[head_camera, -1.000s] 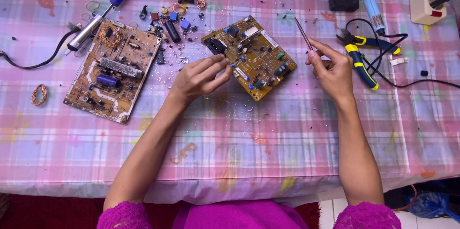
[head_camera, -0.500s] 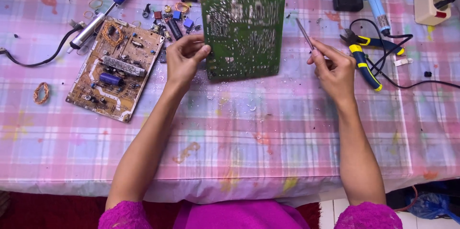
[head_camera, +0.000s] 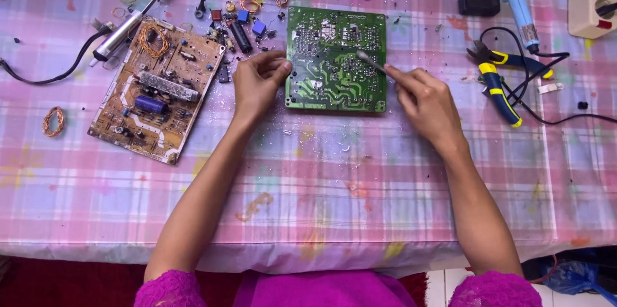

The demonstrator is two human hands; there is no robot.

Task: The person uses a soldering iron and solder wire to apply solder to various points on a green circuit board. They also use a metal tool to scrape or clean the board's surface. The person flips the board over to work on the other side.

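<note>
left hand [head_camera: 256, 82]: fingers pinching left edge of green circuit board [head_camera: 334, 76], solder side up
right hand [head_camera: 425, 100]: fingers pinching thin metal tool [head_camera: 371, 62], tip on board
bench [head_camera: 321, 185]: plaid cloth

Green circuit board [head_camera: 336, 60] glossy, silvery solder; tweezers [head_camera: 371, 63] metal; tablecloth [head_camera: 321, 178] plaid.

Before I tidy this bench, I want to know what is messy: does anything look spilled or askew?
Yes. Loose small parts and wire coils lie scattered above the green circuit board, with dark specks strewn over the tablecloth. The brown circuit board sits askew, tilted against the cloth's checks.
</note>
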